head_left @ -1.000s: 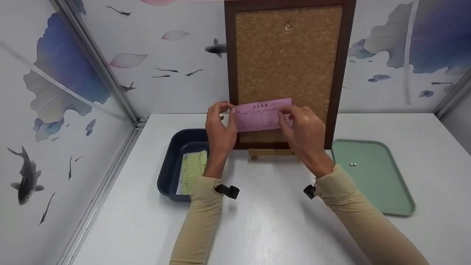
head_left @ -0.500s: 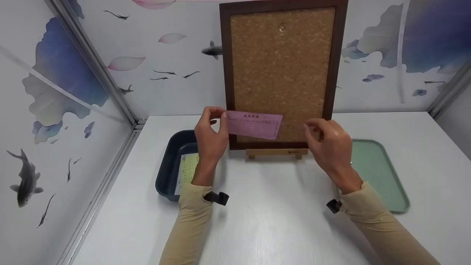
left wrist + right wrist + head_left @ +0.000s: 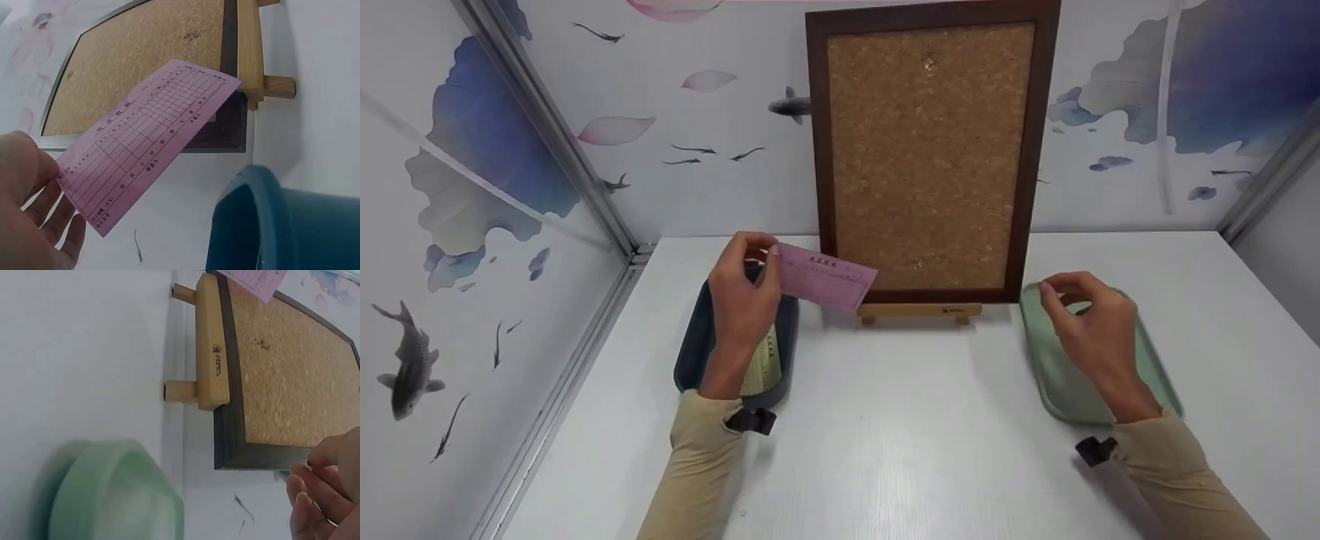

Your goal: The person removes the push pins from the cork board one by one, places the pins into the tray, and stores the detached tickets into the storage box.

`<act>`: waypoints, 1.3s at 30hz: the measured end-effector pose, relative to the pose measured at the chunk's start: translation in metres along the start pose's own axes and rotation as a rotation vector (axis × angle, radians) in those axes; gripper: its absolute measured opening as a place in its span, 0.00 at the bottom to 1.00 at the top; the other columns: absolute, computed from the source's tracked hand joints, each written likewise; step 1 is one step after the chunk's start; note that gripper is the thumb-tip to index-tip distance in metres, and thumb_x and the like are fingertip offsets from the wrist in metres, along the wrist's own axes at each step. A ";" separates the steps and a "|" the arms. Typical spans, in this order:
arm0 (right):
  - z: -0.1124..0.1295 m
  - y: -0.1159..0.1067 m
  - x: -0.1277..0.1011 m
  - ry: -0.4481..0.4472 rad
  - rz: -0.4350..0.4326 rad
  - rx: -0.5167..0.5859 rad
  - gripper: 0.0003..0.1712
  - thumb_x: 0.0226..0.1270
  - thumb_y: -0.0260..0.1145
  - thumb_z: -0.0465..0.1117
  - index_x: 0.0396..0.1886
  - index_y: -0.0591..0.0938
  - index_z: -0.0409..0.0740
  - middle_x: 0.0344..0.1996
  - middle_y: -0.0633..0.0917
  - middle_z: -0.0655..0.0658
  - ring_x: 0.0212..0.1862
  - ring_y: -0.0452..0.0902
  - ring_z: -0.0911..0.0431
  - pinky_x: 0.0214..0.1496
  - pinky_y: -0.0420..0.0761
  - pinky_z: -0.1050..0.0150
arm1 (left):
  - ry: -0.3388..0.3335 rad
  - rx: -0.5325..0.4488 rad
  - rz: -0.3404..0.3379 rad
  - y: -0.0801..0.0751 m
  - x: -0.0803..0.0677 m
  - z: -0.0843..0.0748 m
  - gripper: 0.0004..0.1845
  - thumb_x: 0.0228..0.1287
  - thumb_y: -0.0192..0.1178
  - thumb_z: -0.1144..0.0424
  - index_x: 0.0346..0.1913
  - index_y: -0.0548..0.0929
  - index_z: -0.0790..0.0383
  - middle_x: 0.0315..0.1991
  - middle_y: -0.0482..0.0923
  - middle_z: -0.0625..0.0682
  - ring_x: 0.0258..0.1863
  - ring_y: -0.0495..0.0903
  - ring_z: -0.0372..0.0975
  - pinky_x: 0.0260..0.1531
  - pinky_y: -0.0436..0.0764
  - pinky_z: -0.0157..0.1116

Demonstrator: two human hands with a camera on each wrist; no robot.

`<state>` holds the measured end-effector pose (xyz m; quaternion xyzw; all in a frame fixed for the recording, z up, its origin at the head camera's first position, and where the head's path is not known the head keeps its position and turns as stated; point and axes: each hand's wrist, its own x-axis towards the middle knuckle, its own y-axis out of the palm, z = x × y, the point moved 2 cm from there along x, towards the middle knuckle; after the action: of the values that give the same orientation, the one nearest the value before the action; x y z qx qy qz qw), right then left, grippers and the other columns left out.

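My left hand pinches a pink receipt slip by its left end, between thumb and fingers. The slip slants down to the right in front of the corkboard's lower left corner; the left wrist view shows its printed grid. Over the green tray my right hand has thumb and forefinger pinched together. A thin dark point, like a thumbtack's pin, sticks out between those fingertips in the right wrist view; its head is hidden. The framed corkboard stands upright between the hands.
A dark blue bin with yellow slips inside stands under the left forearm. The corkboard rests on a small wooden easel. A shiny spot shows high on the cork. Patterned wall panels close off the back.
My right hand has let go of the pink slip and drawn away right, over the tray. My left hand has moved left and down with the slip, away from the board's middle.
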<state>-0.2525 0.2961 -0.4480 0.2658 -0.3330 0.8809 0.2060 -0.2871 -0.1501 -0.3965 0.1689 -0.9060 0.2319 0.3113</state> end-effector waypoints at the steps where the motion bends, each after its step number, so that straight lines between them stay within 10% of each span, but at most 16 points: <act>1: -0.004 -0.002 -0.001 0.026 0.002 -0.005 0.09 0.75 0.73 0.42 0.47 0.92 0.42 0.39 0.94 0.42 0.36 0.77 0.78 0.37 0.73 0.84 | 0.004 0.001 0.003 -0.003 0.000 0.001 0.07 0.79 0.64 0.65 0.53 0.85 0.60 0.48 0.86 0.52 0.47 0.83 0.39 0.49 0.85 0.41; 11: -0.037 -0.015 -0.004 0.217 0.052 -0.041 0.14 0.76 0.72 0.48 0.49 0.91 0.43 0.40 0.93 0.41 0.35 0.80 0.73 0.38 0.75 0.79 | 0.110 0.078 -0.048 -0.040 0.008 -0.003 0.08 0.80 0.63 0.65 0.53 0.85 0.65 0.48 0.84 0.57 0.47 0.82 0.43 0.53 0.82 0.46; 23: -0.067 -0.033 0.001 0.330 0.134 -0.040 0.18 0.77 0.71 0.51 0.51 0.90 0.41 0.33 0.88 0.64 0.31 0.83 0.77 0.37 0.78 0.78 | 0.085 0.126 0.160 -0.055 0.014 0.005 0.08 0.83 0.59 0.64 0.55 0.80 0.64 0.46 0.87 0.56 0.52 0.88 0.45 0.55 0.86 0.44; 32: -0.074 -0.031 -0.001 0.365 0.180 -0.090 0.18 0.77 0.69 0.51 0.51 0.90 0.41 0.40 0.92 0.45 0.31 0.81 0.74 0.31 0.78 0.74 | 0.034 0.171 0.095 -0.090 0.021 0.007 0.08 0.83 0.57 0.64 0.56 0.79 0.65 0.46 0.87 0.58 0.43 0.87 0.45 0.45 0.80 0.34; 39: -0.076 -0.030 -0.003 0.363 0.198 -0.104 0.15 0.75 0.69 0.49 0.47 0.91 0.43 0.35 0.93 0.50 0.29 0.82 0.72 0.30 0.78 0.73 | -0.030 0.444 0.295 -0.086 0.016 0.025 0.06 0.83 0.57 0.65 0.54 0.80 0.63 0.49 0.85 0.60 0.44 0.87 0.51 0.42 0.85 0.51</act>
<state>-0.2588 0.3688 -0.4839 0.0580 -0.3599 0.9119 0.1884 -0.2727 -0.2378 -0.3763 0.1027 -0.8522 0.4654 0.2160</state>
